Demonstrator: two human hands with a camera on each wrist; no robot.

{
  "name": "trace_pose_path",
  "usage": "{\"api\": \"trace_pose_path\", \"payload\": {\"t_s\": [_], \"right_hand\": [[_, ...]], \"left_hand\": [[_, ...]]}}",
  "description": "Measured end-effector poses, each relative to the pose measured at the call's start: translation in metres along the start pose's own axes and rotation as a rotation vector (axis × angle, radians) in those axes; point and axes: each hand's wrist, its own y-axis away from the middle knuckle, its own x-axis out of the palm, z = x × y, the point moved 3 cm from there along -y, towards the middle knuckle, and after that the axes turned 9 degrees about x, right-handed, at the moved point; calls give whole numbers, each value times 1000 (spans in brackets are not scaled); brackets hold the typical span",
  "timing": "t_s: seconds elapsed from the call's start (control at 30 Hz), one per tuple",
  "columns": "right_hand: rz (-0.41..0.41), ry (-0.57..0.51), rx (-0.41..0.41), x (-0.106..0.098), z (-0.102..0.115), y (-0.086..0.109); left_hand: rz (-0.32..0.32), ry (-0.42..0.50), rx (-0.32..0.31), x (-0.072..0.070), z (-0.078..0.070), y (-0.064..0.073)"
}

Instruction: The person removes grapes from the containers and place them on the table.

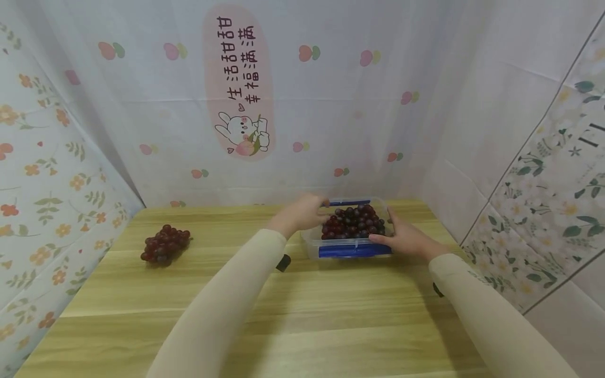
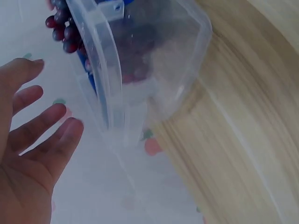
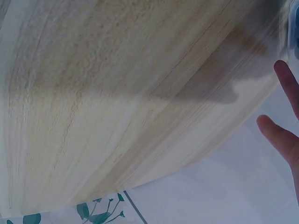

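Note:
A clear plastic food container (image 1: 312,247) with blue latches stands at the back right of the table, apparently without a lid. Dark red and purple grapes (image 1: 352,223) lie inside it. My left hand (image 1: 302,212) hovers over the container's left side, fingers spread and loosely bent. In the left wrist view that hand (image 2: 37,126) holds nothing and is apart from the container wall (image 2: 163,93). My right hand (image 1: 406,236) rests against the container's right side, thumb at the front right corner. The right wrist view shows two straight fingers (image 3: 287,84), one close to the container's edge.
A bunch of red grapes (image 1: 165,244) lies on the left of the wooden table (image 1: 302,325). Behind the table hangs a white printed curtain (image 1: 302,121), and floral sheets (image 1: 52,199) flank both sides.

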Motion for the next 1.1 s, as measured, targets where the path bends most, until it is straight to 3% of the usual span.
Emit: {"api": "trace_pose_path", "payload": {"t_s": [0.37,0.53,0.7,1.1], "right_hand": [[0,21,16,1,3,0],[4,29,15,2,4,0],[4,22,12,2,6,2],[12,2,9,1,1,-1]], "left_hand": [[133,-119,9,32,-7,-16],[164,-115,-13,46,-8,-16],[158,-82,-37,49,-8,-14],[75,-106,-58,57,-9,-15]]}}
